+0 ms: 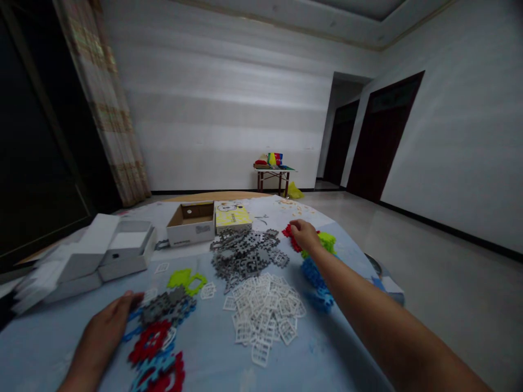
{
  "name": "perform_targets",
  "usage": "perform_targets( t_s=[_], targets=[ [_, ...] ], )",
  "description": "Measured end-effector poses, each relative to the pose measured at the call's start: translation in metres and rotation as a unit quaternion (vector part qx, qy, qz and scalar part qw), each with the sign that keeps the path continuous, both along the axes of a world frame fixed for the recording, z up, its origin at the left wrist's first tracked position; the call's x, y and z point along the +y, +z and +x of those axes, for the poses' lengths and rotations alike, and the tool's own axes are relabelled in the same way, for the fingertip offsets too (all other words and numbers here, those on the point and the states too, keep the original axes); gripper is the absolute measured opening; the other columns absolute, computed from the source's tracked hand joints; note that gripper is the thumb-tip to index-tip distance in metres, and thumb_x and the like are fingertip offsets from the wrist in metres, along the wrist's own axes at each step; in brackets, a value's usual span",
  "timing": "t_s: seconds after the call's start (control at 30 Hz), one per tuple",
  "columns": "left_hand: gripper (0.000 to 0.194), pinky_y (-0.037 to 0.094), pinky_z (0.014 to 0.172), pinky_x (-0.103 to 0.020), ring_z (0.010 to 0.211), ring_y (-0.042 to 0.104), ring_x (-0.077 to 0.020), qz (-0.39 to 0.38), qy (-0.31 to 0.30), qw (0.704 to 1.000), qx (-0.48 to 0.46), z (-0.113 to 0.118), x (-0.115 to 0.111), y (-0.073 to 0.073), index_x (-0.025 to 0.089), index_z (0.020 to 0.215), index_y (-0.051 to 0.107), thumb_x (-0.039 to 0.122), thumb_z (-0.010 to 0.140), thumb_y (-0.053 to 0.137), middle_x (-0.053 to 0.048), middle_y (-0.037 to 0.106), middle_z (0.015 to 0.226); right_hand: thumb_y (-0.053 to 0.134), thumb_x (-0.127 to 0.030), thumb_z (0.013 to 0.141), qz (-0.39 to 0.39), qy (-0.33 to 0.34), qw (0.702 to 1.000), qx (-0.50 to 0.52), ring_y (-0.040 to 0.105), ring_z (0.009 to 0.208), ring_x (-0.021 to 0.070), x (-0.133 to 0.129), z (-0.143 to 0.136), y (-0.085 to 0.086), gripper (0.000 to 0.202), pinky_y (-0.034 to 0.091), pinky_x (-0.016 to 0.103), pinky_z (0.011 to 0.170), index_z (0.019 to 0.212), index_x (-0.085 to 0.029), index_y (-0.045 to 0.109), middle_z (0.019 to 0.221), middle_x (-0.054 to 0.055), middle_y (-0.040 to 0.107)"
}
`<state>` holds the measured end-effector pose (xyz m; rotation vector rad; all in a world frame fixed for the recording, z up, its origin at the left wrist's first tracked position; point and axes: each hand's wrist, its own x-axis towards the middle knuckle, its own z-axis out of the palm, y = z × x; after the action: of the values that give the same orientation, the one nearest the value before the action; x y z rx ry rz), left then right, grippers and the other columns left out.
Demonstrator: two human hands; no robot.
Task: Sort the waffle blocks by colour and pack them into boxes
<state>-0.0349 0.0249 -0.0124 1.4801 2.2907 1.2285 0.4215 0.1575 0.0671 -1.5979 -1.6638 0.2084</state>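
Observation:
My right hand reaches to the far right of the table, its fingers closed on a red interlocking plastic building piece. Green pieces and blue pieces lie partly behind my right forearm. At the lower left, my left hand rests with fingers stretched out beside grey gear-edged pieces. Red pieces and light blue pieces lie just right of it. In the middle are a heap of grey pieces and a heap of white window-shaped pieces.
An open white box stands beside a yellow box at the back. More open white boxes are at the left. Bright green pieces lie left of centre. The table's right edge curves past my forearm; a small table stands by the wall.

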Motion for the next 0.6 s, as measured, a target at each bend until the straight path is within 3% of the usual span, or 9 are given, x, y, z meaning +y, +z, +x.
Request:
perform_targets(
  t_s=[0.13, 0.23, 0.33, 0.43, 0.6],
  targets=[
    [0.046, 0.047, 0.091, -0.036, 0.091, 0.066, -0.0248, -0.015, -0.010, 0.997, -0.074, 0.014, -0.007, 0.009, 0.017, 0.080, 0.069, 0.050, 0.072, 0.038, -0.008, 0.074, 0.090, 0.051, -0.018, 0.078, 0.005, 0.138, 0.990, -0.011, 0.062, 0.085, 0.0154, -0.037, -0.061, -0.005, 0.023, 0.046, 0.025, 0.078, 0.094, -0.019, 0.068, 0.091, 0.003, 0.070],
    [0.045, 0.047, 0.089, -0.036, 0.090, 0.066, -0.0250, 0.000, -0.011, 0.996, -0.084, 0.016, -0.009, 0.009, 0.018, 0.078, 0.068, 0.051, 0.072, 0.038, -0.008, 0.074, 0.088, 0.052, -0.016, 0.078, 0.002, 0.287, 0.957, -0.049, 0.061, 0.078, 0.0146, -0.072, -0.106, -0.011, 0.022, 0.045, 0.024, 0.072, 0.092, -0.018, 0.069, 0.087, 0.004, 0.069],
    [0.047, 0.048, 0.088, -0.035, 0.089, 0.066, -0.0253, 0.006, -0.013, 0.996, -0.086, 0.016, -0.010, 0.006, 0.017, 0.078, 0.069, 0.052, 0.072, 0.038, -0.010, 0.073, 0.088, 0.054, -0.015, 0.076, -0.002, 0.392, 0.916, -0.086, 0.061, 0.075, 0.0129, -0.104, -0.144, -0.019, 0.022, 0.044, 0.022, 0.072, 0.093, -0.018, 0.068, 0.089, 0.004, 0.068],
    [0.049, 0.048, 0.086, -0.033, 0.089, 0.066, -0.0244, 0.012, -0.017, 0.996, -0.088, 0.015, -0.010, 0.004, 0.016, 0.080, 0.069, 0.053, 0.073, 0.037, -0.011, 0.073, 0.089, 0.054, -0.017, 0.078, -0.013, 0.439, 0.890, -0.120, 0.060, 0.074, 0.0126, -0.125, -0.174, -0.025, 0.024, 0.044, 0.021, 0.071, 0.097, -0.019, 0.068, 0.090, 0.005, 0.067],
    [0.051, 0.049, 0.083, -0.031, 0.087, 0.066, -0.0227, 0.021, -0.025, 0.995, -0.094, 0.017, -0.011, 0.003, 0.014, 0.084, 0.068, 0.053, 0.075, 0.036, -0.012, 0.073, 0.090, 0.055, -0.018, 0.078, 0.021, 0.473, 0.854, -0.216, 0.057, 0.089, 0.0188, -0.139, -0.209, -0.029, 0.030, 0.043, 0.029, 0.080, 0.105, -0.025, 0.064, 0.096, 0.005, 0.065]
  ],
)
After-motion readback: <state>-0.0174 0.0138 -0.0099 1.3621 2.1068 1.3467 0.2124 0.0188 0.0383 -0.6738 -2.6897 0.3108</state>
